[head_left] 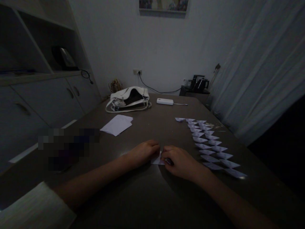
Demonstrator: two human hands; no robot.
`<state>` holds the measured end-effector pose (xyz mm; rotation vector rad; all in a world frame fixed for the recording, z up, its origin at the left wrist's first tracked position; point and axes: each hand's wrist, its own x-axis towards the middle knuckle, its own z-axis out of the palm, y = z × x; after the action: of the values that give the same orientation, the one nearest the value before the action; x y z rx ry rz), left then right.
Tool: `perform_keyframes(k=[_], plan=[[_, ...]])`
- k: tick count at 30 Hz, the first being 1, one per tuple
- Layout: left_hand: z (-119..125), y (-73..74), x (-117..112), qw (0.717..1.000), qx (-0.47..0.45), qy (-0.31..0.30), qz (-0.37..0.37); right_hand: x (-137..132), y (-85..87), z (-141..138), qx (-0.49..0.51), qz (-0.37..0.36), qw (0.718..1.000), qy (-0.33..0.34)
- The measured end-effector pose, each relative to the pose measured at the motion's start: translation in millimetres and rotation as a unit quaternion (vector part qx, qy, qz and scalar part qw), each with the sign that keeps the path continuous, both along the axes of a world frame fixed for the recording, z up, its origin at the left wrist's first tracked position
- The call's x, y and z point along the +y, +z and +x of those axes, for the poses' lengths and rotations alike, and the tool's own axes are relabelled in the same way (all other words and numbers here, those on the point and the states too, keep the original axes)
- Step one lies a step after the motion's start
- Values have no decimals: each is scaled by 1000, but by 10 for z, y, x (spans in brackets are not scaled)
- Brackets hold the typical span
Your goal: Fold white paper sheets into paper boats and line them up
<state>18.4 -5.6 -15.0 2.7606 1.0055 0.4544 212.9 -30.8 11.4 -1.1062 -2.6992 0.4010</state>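
Note:
Both hands rest on a dark table [147, 197] and meet over a small piece of white paper [157, 160]. My left hand [143, 152] has its fingers curled and pinches the paper's left edge. My right hand [179, 161] is closed too, fingers pressing down on the paper's right side. Most of the paper is hidden under the fingers. Two rows of several folded white paper shapes [209, 146] lie to the right of my right hand.
A stack of flat white sheets [116, 124] lies at the middle left. Farther back sit a white handbag [128, 99] and a white power bank [165, 101] with a cable. Cabinets stand at the left, a curtain [257, 79] at the right.

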Motion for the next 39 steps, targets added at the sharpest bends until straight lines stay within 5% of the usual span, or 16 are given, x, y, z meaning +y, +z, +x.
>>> perform_keyframes(k=[17,26,39], plan=[[-244,144,-190,987,-50,32,-151,60,-71,42,35,-11,999,4],[-18,207,-35,994,15,-40,-103,109,-33,94,45,-39,998,27],[-104,210,-65,988,-4,-45,-148,142,12,112,53,-72,995,47]])
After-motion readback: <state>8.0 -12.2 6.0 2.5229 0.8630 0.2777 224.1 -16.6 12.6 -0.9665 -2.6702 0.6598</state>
